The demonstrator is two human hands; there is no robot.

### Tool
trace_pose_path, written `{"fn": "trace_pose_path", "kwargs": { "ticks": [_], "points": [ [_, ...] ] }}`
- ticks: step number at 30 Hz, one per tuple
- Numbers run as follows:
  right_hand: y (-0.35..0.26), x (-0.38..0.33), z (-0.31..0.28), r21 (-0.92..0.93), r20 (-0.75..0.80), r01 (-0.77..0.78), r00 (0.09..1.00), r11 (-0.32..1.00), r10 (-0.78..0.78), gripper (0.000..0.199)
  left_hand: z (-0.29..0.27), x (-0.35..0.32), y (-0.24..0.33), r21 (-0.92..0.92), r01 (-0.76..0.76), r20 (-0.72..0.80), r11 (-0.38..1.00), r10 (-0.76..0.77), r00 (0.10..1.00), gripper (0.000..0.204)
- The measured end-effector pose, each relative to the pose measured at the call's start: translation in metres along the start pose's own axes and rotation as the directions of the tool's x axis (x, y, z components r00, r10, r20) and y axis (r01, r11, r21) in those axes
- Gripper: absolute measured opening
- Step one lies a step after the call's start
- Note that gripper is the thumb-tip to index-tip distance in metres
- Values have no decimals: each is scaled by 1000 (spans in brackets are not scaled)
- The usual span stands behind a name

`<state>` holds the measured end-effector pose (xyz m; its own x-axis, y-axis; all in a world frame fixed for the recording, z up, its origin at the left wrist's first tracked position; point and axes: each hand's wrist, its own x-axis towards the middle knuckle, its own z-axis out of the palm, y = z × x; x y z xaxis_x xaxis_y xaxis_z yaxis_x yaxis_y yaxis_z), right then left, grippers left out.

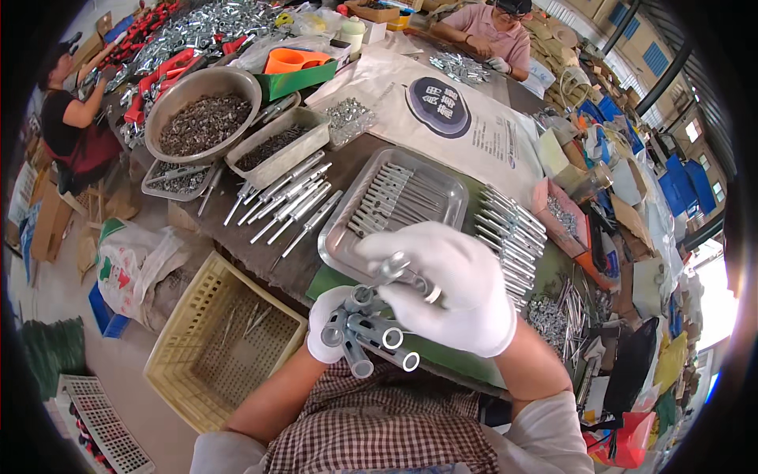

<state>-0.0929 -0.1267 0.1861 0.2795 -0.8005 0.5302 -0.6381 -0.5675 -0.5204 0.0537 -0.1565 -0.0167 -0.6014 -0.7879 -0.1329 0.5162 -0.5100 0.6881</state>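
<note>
**Gloved hands work metal sleeves over a steel tray**

The left hand [330,332], in a white glove, is clenched around a bundle of metal sleeves [371,336] whose open ends fan out toward 4 o'clock. The right hand [450,284], also gloved, lies just above and at 2 o'clock from the bundle, its fingers pinching a single bolt piece [407,272] that touches the top of the bundle.

At 12 o'clock from the hands, just beyond the right glove, a rectangular steel tray [450,186] holds a row of long anchor bolts. At 2 o'clock, more assembled bolts [509,233] lie in a row on the green mat. At 10 o'clock, loose bolts [288,205] lie on the bare table. Further out at 11 o'clock, a round metal bowl [170,95] is filled with small dark parts, and a grey rectangular tub [304,146] beside it holds similar ones. At 8 o'clock, below the table edge, a yellow plastic basket [189,308] contains a few stray bolts.
</note>
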Motion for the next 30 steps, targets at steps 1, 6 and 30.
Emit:
{"fn": "trace_pose_path", "kwargs": {
  "ticks": [1,6,30],
  "points": [
    [3,-2,6,-9,11,-4,1000,1000,4,41,3,0,2,145,-85,33,986,81,996,20],
    [11,-2,16,-96,-24,102,994,990,-105,35,-5,5,5,487,-226,150,843,174,973,22],
    [65,1,7,323,80,-324,946,889,315,25,-26,-6,-4,-18,-45,179,999,48,983,21]
  ]
}}
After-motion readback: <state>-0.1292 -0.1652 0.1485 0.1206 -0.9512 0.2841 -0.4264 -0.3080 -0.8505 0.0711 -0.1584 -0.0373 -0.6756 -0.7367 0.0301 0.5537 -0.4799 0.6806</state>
